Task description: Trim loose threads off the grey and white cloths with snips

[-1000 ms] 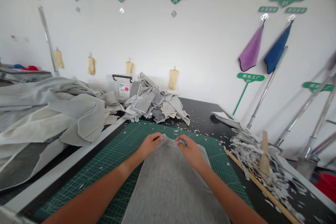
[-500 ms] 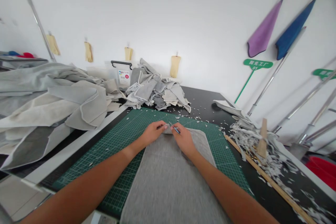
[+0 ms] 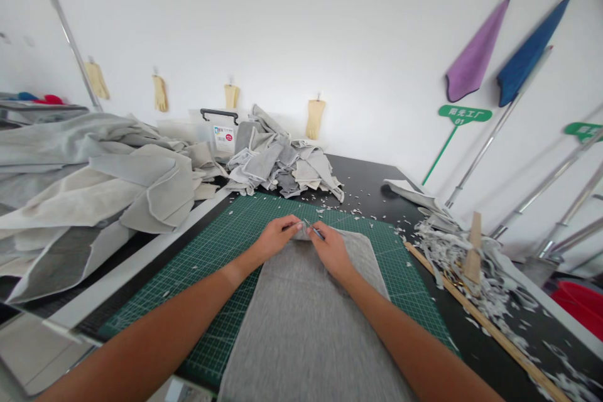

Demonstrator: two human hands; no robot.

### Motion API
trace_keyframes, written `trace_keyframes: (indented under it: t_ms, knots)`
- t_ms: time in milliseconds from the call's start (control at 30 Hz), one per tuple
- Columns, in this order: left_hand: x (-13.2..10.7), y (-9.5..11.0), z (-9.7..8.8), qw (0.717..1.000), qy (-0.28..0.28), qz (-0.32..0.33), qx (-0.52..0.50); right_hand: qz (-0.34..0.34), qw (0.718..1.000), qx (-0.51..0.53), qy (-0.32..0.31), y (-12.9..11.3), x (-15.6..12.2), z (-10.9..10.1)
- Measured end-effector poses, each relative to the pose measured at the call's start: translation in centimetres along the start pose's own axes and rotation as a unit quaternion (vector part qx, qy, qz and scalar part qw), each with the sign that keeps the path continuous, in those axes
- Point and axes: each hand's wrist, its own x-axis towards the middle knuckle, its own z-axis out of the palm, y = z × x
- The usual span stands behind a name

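A grey cloth (image 3: 306, 320) lies flat on a green cutting mat (image 3: 226, 245), running from the near edge to the mat's middle. My left hand (image 3: 276, 237) pinches the cloth's far edge. Close beside it, my right hand (image 3: 330, 248) holds a small blue-handled cutting tool (image 3: 311, 230) with its metal tip at that same far edge. The two hands almost touch. What kind of tool it is cannot be made out.
A heap of grey fabric pieces (image 3: 282, 166) sits behind the mat, with a plastic box (image 3: 219, 132) beyond it. Large grey cloths (image 3: 94, 182) pile up at the left. At the right lie white trimmings (image 3: 466, 264) and a wooden ruler (image 3: 490, 326).
The camera tilted down after the first frame. My hands drew closer together at the cloth's far edge and have stayed nearly still over the last half second.
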Motion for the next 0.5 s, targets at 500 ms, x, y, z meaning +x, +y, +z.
trace_keyframes:
  t_ms: [500]
  knots:
    - [0.09,-0.06,-0.14,1.000,0.001,0.009,-0.020,-0.014,1.000,-0.001,-0.017,-0.62,-0.51,-0.09]
